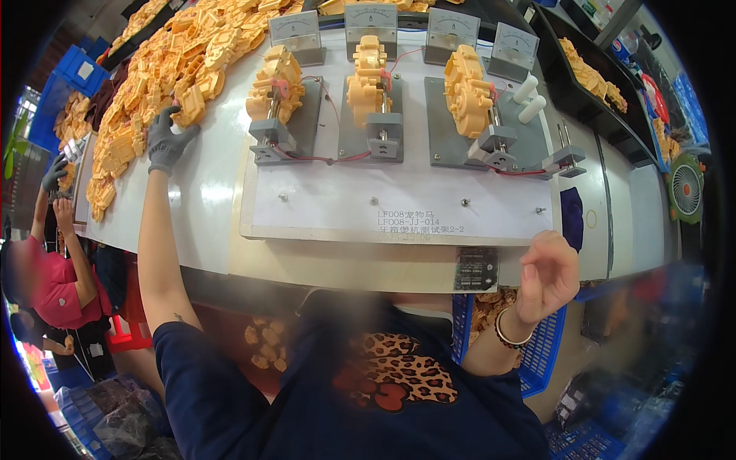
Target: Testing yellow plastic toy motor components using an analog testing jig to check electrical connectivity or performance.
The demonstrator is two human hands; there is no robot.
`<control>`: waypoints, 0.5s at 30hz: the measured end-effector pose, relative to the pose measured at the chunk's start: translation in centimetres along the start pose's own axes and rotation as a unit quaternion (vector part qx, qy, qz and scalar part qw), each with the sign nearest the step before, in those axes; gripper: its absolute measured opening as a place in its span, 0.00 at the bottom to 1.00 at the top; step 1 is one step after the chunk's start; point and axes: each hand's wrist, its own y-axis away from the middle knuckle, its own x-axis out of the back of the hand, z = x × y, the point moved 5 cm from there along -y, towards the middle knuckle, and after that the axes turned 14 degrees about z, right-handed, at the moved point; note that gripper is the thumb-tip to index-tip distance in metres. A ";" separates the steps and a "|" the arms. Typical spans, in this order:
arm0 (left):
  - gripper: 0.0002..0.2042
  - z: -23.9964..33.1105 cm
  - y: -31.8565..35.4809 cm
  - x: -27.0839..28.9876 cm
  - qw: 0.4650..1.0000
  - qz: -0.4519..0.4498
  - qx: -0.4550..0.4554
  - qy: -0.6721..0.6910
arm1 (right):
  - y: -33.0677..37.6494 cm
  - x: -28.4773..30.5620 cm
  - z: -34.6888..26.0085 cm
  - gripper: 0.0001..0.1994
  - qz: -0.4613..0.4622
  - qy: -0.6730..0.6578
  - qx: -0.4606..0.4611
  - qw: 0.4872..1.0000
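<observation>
My left hand (pixel 170 142), in a grey glove, reaches to the right edge of a big heap of yellow plastic gearboxes (pixel 161 69). Its thumb and fingers are around one yellow gearbox (pixel 190 106) at the heap's edge. My bare right hand (pixel 548 276), with a bracelet at the wrist, is raised over the table's front edge, fingers curled in and nothing visible in them. Between the hands lies a white test board (pixel 330 207). On its grey stands sit three yellow gearboxes, at left (pixel 276 84), middle (pixel 368 88) and right (pixel 468 90), beside metal rods and clamps.
Several dial meters (pixel 372 23) line the board's back. White pegs (pixel 531 107) and an unoccupied clamp (pixel 566 159) are at its right. A black tray (pixel 594 73) holds yellow parts; a green fan (pixel 685 184) stands far right. Blue baskets (pixel 540 345) sit below. A co-worker (pixel 57 284) works at left.
</observation>
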 end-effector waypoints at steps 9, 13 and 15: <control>0.33 0.1 1.4 -0.9 0.951 -0.067 -0.014 0.303 | 0.4 -0.4 0.0 0.10 -0.007 -0.019 0.021 1.000; 0.32 1.1 2.1 -2.0 0.978 -0.045 -0.021 0.203 | 0.1 0.2 0.2 0.09 0.009 -0.019 0.035 0.999; 0.33 2.2 2.6 -2.3 0.971 -0.046 -0.051 0.231 | 0.1 0.3 0.2 0.08 0.012 -0.018 0.034 0.999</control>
